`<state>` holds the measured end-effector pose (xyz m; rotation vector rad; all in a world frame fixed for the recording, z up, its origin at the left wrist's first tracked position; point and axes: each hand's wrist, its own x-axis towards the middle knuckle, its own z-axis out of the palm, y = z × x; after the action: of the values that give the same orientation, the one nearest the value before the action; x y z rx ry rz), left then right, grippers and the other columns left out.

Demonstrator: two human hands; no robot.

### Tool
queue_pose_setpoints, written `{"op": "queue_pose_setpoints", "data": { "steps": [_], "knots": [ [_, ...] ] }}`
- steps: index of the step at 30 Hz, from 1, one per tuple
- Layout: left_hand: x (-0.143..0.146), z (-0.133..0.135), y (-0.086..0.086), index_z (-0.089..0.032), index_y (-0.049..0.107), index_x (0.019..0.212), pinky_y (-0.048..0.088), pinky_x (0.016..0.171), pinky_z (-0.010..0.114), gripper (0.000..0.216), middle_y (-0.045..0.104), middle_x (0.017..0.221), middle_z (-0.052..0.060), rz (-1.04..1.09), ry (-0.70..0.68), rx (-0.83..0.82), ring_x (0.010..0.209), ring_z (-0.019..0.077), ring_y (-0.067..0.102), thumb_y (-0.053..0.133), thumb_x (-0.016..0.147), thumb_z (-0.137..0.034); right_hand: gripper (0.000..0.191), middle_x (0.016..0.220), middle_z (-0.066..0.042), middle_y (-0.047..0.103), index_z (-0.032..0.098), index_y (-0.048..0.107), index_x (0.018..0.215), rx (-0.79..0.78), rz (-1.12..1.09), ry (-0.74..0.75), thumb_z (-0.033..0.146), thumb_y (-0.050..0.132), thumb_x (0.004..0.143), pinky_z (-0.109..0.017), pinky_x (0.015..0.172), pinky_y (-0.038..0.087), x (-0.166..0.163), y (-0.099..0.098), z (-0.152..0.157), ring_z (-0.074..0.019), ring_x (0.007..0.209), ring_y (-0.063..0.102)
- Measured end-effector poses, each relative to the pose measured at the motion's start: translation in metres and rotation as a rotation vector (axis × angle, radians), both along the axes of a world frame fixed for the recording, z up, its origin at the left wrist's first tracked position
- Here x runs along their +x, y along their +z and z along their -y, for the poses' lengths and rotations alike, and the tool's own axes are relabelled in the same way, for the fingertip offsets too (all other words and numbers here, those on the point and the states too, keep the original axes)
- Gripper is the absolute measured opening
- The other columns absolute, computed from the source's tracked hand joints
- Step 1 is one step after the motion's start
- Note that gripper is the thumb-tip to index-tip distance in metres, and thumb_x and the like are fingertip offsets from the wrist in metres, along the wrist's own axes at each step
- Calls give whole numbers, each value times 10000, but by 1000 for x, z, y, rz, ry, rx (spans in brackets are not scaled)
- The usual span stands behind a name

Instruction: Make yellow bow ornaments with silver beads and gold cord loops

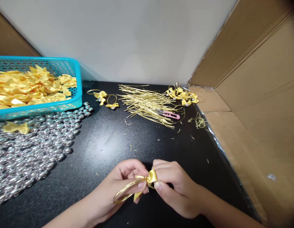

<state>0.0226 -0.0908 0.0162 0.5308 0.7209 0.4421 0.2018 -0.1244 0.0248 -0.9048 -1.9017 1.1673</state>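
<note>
Near the front edge of the black tabletop, my left hand [130, 180] pinches a yellow ribbon bow [152, 176] together with a loop of gold cord [123, 193]. The loop hangs out over the left thumb, and one ribbon tail points down below the fingers. My right hand [176, 186] is closed right beside the bow. Its thumb and bent forefinger pinch a thin end of the gold cord at the bow's right side. The fingers partly cover the knot, and whether a bead sits there is hidden.
At left, a blue basket [78, 84] holds many yellow bows. Silver beads [42, 145] spread before it, one loose bow [16, 127] on top. Behind lie cut gold cords [147, 103], pink thread snips [171, 114] and finished bow loops [182, 95]. Cardboard [261, 79] borders the right.
</note>
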Motion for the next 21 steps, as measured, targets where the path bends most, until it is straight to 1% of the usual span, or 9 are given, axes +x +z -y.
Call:
{"op": "queue_pose_setpoints", "data": {
  "steps": [6, 12, 15, 18, 21],
  "knots": [
    [2, -1, 0, -161, 619, 659, 385, 417, 139, 296, 641, 554, -19, 59, 22, -26, 444, 61, 491, 885, 593, -272, 360, 546, 12, 439, 236, 250, 621, -7, -30, -6, 331, 264, 968, -304, 628, 375, -1, 2, 0, -130, 555, 387],
    [1, 2, 0, -162, 600, 608, 410, 423, 124, 271, 623, 554, -22, 134, 47, -33, 474, 65, 510, 865, 631, -216, 327, 538, 19, 416, 239, 234, 619, -17, -37, 1, 278, 301, 937, -307, 622, 368, -1, 1, -1, -131, 542, 378],
    [0, 2, 0, -162, 609, 587, 419, 430, 126, 258, 628, 569, -14, 146, 58, -37, 496, 74, 528, 859, 637, -205, 330, 536, 20, 397, 240, 235, 616, -15, -41, -4, 281, 300, 937, -305, 607, 358, 0, 0, -1, -132, 538, 368],
    [0, 2, -1, -162, 640, 601, 415, 432, 128, 227, 633, 575, -7, 144, 54, -39, 499, 75, 532, 848, 657, -235, 343, 541, 21, 394, 239, 232, 621, -17, -35, -5, 307, 286, 953, -303, 614, 362, 1, 0, 0, -130, 538, 365],
    [0, 2, -1, -162, 667, 616, 411, 431, 129, 212, 634, 567, -8, 131, 46, -47, 489, 71, 529, 850, 653, -262, 365, 563, 13, 422, 234, 277, 623, -21, -13, 10, 336, 265, 973, -308, 644, 377, 2, -2, 1, -134, 556, 379]
  ]
}}
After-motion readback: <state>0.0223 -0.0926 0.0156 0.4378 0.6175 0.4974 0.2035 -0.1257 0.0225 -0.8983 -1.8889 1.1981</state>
